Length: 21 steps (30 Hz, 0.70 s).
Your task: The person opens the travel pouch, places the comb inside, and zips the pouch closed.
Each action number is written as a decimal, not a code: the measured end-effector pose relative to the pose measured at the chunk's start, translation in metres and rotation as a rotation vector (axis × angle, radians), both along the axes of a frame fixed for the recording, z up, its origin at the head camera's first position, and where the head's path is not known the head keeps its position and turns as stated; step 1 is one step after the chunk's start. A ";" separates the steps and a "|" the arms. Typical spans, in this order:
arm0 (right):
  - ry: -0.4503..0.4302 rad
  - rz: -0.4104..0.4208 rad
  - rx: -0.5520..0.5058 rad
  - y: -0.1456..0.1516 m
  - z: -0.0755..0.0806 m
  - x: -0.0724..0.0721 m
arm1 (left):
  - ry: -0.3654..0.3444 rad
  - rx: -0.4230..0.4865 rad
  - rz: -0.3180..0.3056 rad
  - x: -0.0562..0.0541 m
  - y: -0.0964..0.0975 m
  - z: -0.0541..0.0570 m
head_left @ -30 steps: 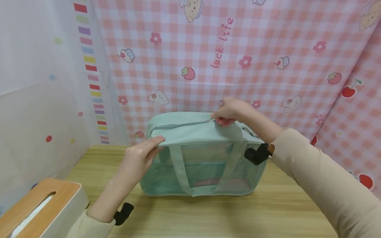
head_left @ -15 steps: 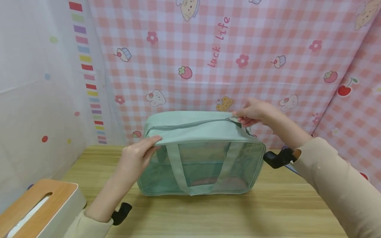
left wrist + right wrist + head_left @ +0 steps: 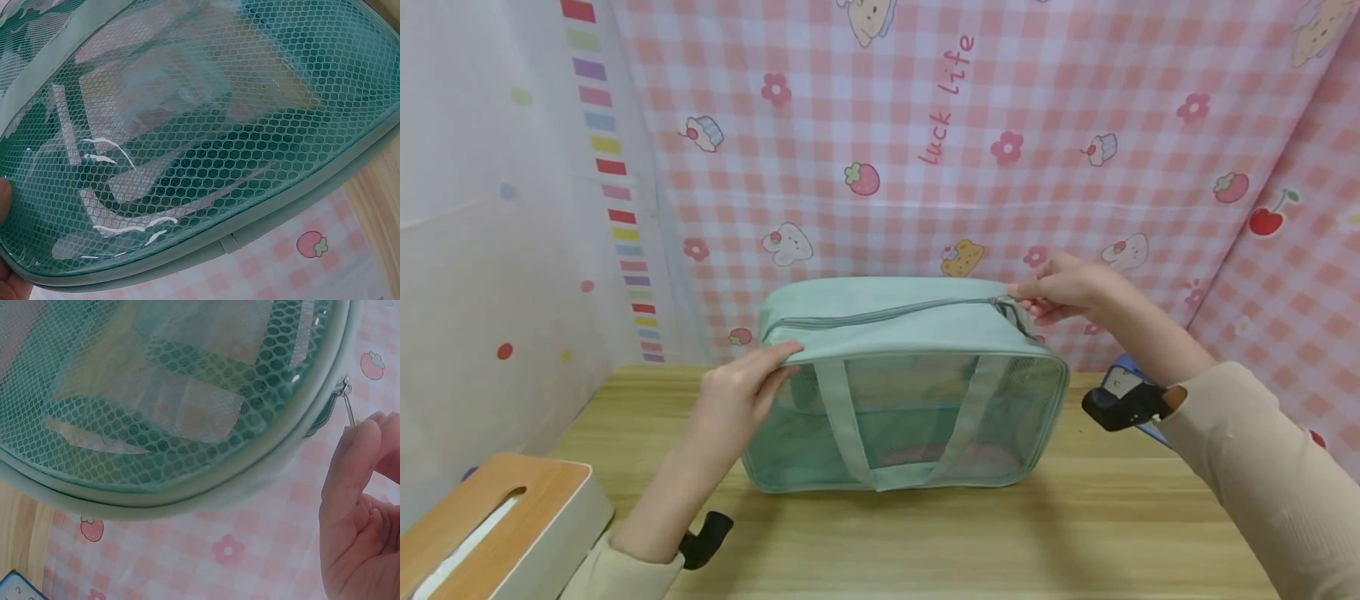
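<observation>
A mint-green bag [image 3: 895, 417] with mesh front and two strap handles stands upright on the table. My left hand [image 3: 741, 392] pinches its upper front edge near the left corner. At the top right, my right hand [image 3: 1063, 289] pinches the metal zipper pull [image 3: 349, 407] between thumb and finger. Left of the pull the zipper [image 3: 880, 316] is joined; a short gap shows beyond it at the right end. Through the mesh in the left wrist view are pale packages [image 3: 156, 94], too blurred to name.
A tissue box [image 3: 561, 512] with a wooden lid stands at the front left. A blue-edged item [image 3: 1123, 375] lies on the right, partly behind the right wrist; digits show on it in the right wrist view. A pink checked cloth [image 3: 925, 167] hangs behind the bag.
My right hand has moved right along the bag's top with the zipper pull, joining more of the zipper behind it. The left hand has kept its grip on the edge.
</observation>
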State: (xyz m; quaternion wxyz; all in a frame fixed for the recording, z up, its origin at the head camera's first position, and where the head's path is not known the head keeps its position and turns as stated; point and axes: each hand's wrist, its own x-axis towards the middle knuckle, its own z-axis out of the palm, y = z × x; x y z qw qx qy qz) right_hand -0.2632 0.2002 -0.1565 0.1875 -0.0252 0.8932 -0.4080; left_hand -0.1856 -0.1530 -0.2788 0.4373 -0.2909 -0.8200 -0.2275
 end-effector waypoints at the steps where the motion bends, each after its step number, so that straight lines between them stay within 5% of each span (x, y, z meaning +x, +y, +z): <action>1: -0.005 0.005 -0.001 0.001 0.000 0.000 | 0.003 0.001 0.000 0.000 0.000 0.000; 14: 0.018 0.011 0.109 0.030 -0.014 -0.003 | 0.026 0.019 0.029 0.001 0.000 -0.001; 21: -0.059 -0.044 0.047 0.069 -0.045 -0.003 | 0.033 0.018 0.037 0.000 0.003 -0.003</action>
